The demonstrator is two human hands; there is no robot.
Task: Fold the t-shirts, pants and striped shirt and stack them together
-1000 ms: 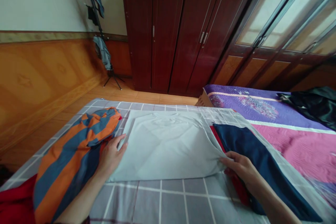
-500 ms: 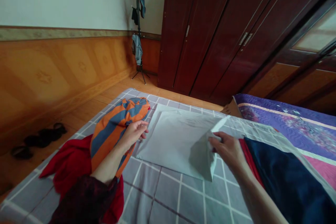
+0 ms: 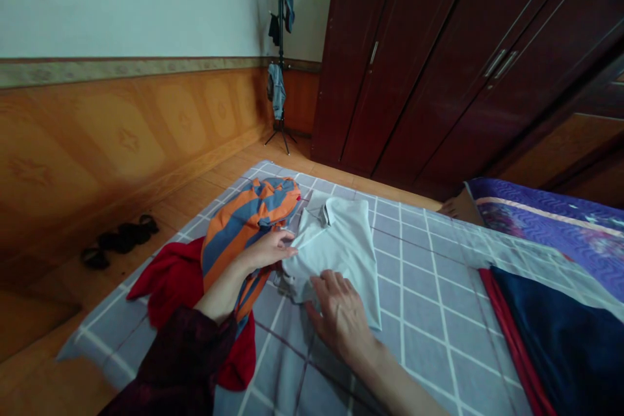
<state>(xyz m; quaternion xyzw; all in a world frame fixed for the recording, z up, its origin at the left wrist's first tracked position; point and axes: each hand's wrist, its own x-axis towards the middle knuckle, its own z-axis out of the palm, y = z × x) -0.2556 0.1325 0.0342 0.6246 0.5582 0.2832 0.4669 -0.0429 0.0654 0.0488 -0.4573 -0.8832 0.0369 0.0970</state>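
A folded white shirt (image 3: 348, 234) with its collar up lies on the grey checked bedsheet (image 3: 414, 312). My left hand (image 3: 267, 250) rests at the shirt's left edge, fingers stretched out and touching it. Over the shirt's near part, my right hand (image 3: 338, 309) is palm down, its fingers apart and slightly bent, lying on the fabric. An orange and blue striped garment (image 3: 234, 227) lies left of the shirt, partly under my left forearm. Below it, a red garment (image 3: 175, 279) is bunched up.
Folded navy cloth (image 3: 550, 318) and red cloth (image 3: 502, 331) lie at the bed's right. Beyond are a purple floral mattress (image 3: 541, 214), a dark red wardrobe (image 3: 414, 65) and a coat rack (image 3: 281, 45). Dark shoes (image 3: 121, 240) sit on the floor at left.
The shirt's right part has been folded over to the left, leaving it narrower with the collar on top. My right hand has moved left with it and let go of the edge.
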